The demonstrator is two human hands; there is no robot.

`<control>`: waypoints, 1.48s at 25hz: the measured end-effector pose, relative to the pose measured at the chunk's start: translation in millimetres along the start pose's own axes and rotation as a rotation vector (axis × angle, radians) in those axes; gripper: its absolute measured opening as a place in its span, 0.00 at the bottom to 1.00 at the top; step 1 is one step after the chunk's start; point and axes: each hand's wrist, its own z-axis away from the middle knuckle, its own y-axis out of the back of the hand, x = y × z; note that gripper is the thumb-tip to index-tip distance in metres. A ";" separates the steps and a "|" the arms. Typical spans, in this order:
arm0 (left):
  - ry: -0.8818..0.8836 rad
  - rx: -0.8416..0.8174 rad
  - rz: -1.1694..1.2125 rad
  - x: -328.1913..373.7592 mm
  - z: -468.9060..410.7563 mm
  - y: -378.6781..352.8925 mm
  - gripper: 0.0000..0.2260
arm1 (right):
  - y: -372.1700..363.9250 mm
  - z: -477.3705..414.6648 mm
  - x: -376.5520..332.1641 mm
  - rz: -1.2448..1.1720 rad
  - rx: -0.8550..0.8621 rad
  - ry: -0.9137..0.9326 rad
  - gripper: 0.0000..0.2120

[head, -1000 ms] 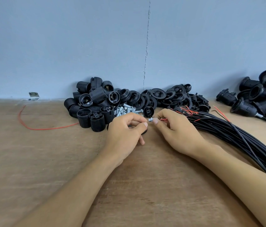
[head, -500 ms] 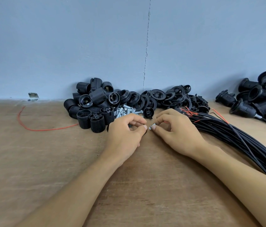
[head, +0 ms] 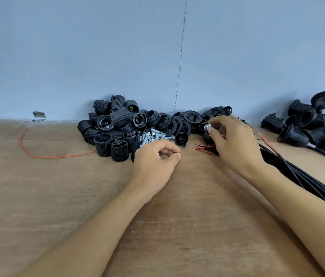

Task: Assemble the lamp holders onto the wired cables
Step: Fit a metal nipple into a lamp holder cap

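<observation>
Handful of finished holders [head: 293, 134] right of the cable bundle [head: 297, 172]; loose pile [head: 113, 134] left of it. My right hand [head: 235, 144] pinches a metal fitting [head: 207, 126]; left hand [head: 153, 164] curled, contents unclear.

Matt, grainy wood table [head: 47, 196] carries black plastic holders [head: 115, 124] (ribbed, faintly glossy) at centre, bright metal tubes [head: 151, 136] beside them, smooth black-sheathed cables [head: 305, 180] at right, under a matt painted wall [head: 97, 47].
</observation>
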 end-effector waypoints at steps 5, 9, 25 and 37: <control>0.003 -0.002 0.001 0.7 -0.2 -0.5 0.07 | -7.6 -5.1 -6.0 0.240 -0.105 0.051 0.10; 0.005 -0.011 0.002 1.6 0.2 -0.1 0.07 | -17.4 -8.8 -8.5 0.444 -0.173 0.096 0.12; -0.002 0.026 0.054 2.4 0.3 1.6 0.10 | -10.0 -11.6 -47.3 -0.916 -0.274 -0.343 0.04; -0.068 -0.132 0.243 5.7 2.7 5.2 0.16 | -11.3 19.4 -38.5 -1.290 -0.564 -0.550 0.06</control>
